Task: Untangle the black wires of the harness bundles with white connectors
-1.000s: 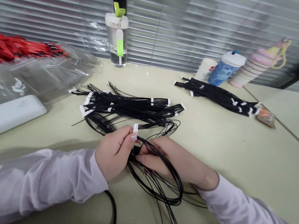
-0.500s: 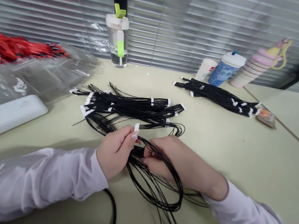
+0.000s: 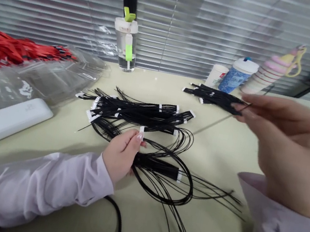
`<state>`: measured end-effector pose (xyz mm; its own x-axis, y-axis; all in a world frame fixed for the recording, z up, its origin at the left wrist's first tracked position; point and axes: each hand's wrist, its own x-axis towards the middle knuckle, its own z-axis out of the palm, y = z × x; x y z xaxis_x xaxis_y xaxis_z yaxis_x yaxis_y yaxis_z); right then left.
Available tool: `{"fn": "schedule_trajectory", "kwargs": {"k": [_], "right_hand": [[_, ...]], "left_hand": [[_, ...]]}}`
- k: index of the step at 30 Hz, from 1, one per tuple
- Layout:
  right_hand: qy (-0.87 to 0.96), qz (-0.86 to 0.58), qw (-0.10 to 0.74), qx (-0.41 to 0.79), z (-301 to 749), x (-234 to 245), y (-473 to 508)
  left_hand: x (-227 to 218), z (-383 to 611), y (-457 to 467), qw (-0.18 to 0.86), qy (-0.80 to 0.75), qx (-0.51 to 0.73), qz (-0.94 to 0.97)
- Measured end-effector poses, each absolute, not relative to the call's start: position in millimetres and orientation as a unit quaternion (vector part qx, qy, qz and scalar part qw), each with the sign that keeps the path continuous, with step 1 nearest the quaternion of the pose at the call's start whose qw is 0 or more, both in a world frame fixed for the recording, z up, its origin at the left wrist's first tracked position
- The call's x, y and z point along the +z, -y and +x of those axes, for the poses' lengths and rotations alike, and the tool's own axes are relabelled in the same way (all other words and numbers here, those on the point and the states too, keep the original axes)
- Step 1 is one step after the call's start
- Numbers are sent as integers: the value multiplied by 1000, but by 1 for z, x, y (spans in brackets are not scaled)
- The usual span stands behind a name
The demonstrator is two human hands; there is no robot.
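Note:
My left hand [image 3: 122, 150] is closed around a bundle of thin black wires [image 3: 163, 168] at the middle of the table. A white connector [image 3: 142, 129] pokes up by its thumb, and another white end [image 3: 179, 175] shows on the bundle's right. Wires loop out and hang toward the table's front edge. Raised at the right, my right hand [image 3: 291, 144] pinches one thin black wire [image 3: 213, 124] between thumb and fingers, drawn taut and slanting down-left toward the held bundle. Just behind the left hand lies a pile of black wire harnesses [image 3: 134, 110] with white connectors.
Red wires [image 3: 16, 49] lie on clear plastic bags [image 3: 48, 77] at the left, near a white power bank [image 3: 6, 125]. A water bottle [image 3: 124, 44], a white cup [image 3: 216, 76], a blue cup [image 3: 237, 75] and a pink bottle [image 3: 266, 73] stand along the back. More black harnesses [image 3: 212, 96] lie before the cups.
My right hand has moved from the bundle up and to the right, pulling a single wire out straight. The left hand keeps its grip. The view has shifted slightly.

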<state>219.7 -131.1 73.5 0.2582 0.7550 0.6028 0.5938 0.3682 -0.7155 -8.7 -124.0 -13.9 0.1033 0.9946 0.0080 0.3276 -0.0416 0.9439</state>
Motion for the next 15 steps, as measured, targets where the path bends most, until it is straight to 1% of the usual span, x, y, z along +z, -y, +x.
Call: {"fn": "schedule_trajectory", "kwargs": {"k": [1,2,3,4,6,8,10,12,15], "right_hand": [[581,-508,618,151,218,73,131],[562,-462,651,217,215,71,131],[553,-431,662,266,211,68,131],[558,-420,651,299,207,64,130],[608,-445,572,325,196,53,130],[688,-471,468,294,186,43,129],[756,-461,406,227,177,34,129],[793,-436,391,166,171,28,130],[804,-426,400,113,167,24,130]], "left_hand": [[-14,-9,124,432,-542,389,607],[-14,-9,124,430,-538,388,612],[-13,-9,124,422,-533,388,622],[-13,-10,124,409,-527,392,634],[-12,-10,123,381,-511,403,656],[-10,-10,123,374,-501,408,665],[-10,-10,124,388,-502,403,659],[-9,-10,126,420,-509,394,640],[-10,-10,127,451,-509,390,620]]}}
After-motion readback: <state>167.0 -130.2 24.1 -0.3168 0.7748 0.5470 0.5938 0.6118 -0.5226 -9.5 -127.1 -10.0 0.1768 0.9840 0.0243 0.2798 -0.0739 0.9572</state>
